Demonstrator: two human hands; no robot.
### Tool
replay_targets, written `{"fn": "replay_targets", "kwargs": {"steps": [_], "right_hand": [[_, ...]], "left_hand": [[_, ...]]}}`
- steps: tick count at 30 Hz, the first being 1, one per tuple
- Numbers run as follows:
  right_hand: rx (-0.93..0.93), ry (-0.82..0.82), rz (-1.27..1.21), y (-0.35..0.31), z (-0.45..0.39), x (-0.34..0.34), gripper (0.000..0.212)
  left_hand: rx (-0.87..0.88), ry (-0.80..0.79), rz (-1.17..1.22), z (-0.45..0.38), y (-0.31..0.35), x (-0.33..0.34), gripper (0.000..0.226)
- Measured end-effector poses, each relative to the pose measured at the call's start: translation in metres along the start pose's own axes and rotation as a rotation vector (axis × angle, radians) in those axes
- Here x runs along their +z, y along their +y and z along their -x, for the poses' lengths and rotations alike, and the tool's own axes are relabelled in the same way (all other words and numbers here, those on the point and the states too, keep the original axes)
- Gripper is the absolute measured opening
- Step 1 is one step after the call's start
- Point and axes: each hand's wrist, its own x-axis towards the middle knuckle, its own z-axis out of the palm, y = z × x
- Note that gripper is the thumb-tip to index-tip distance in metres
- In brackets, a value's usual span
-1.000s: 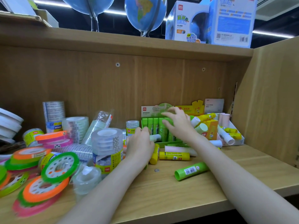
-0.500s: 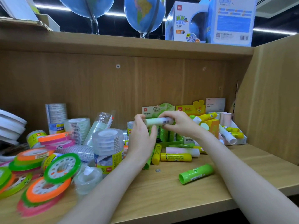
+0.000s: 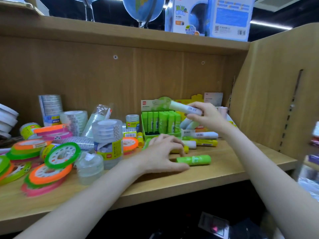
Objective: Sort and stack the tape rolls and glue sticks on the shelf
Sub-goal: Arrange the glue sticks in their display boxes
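Right hand (image 3: 205, 116) fingers pinching white glue stick (image 3: 183, 108)

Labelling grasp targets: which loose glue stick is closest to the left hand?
The fat green glue stick lying alone at the shelf front; the others lie further back.

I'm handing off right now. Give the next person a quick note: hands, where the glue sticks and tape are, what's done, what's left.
Right hand holds a white glue stick in the air above the green display box, which is full of upright green sticks.
Left hand rests open on the shelf, fingers reaching over a loose green glue stick.
More yellow and white sticks lie loose behind it.
Tape rolls are heaped unsorted at left.
Left: place the held stick, gather loose sticks, stack tape.
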Motion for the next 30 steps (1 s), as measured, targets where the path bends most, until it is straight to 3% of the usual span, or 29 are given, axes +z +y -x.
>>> {"fn": "replay_targets", "kwargs": {"steps": [2,4,6,9,12,15,18,21,24,27,30], "right_hand": [[0.086,-0.092,-0.064,0.009,0.024,-0.010,0.026],[0.162,-0.163,-0.130,0.016,0.045,-0.015,0.022],[0.178,-0.203,-0.164,0.024,0.061,-0.016,0.018],[0.192,-0.233,-0.216,0.029,0.075,-0.014,0.015],[0.158,-0.225,-0.114,0.030,0.076,-0.009,0.016],[0.069,-0.189,0.175,0.026,0.070,0.001,0.015],[0.017,-0.176,0.307,0.020,0.064,0.011,0.027],[0.033,-0.145,0.007,0.008,0.066,0.010,0.020],[0.104,-0.251,-0.269,-0.004,0.070,0.007,0.013],[0.046,-0.333,-0.153,-0.008,0.071,0.014,0.023],[0.062,-0.198,-0.191,-0.003,0.063,0.017,0.017]], "left_hand": [[-0.011,0.029,-0.037,-0.001,-0.004,-0.001,0.059],[-0.043,0.053,-0.092,0.000,-0.009,-0.002,0.043],[-0.064,0.078,-0.146,0.003,-0.013,-0.003,0.029],[-0.103,0.089,-0.203,0.006,-0.019,-0.004,0.026],[-0.114,0.107,-0.233,0.008,-0.022,-0.005,0.027],[-0.117,0.113,-0.214,0.009,-0.025,-0.006,0.028],[-0.118,0.104,-0.175,0.009,-0.028,-0.007,0.030],[-0.132,0.112,-0.142,0.009,-0.027,-0.009,0.031],[-0.159,0.137,-0.136,0.008,-0.023,-0.010,0.030],[-0.179,0.174,-0.105,0.006,-0.019,-0.008,0.030],[-0.190,0.192,-0.077,0.004,-0.018,-0.007,0.036]]}}
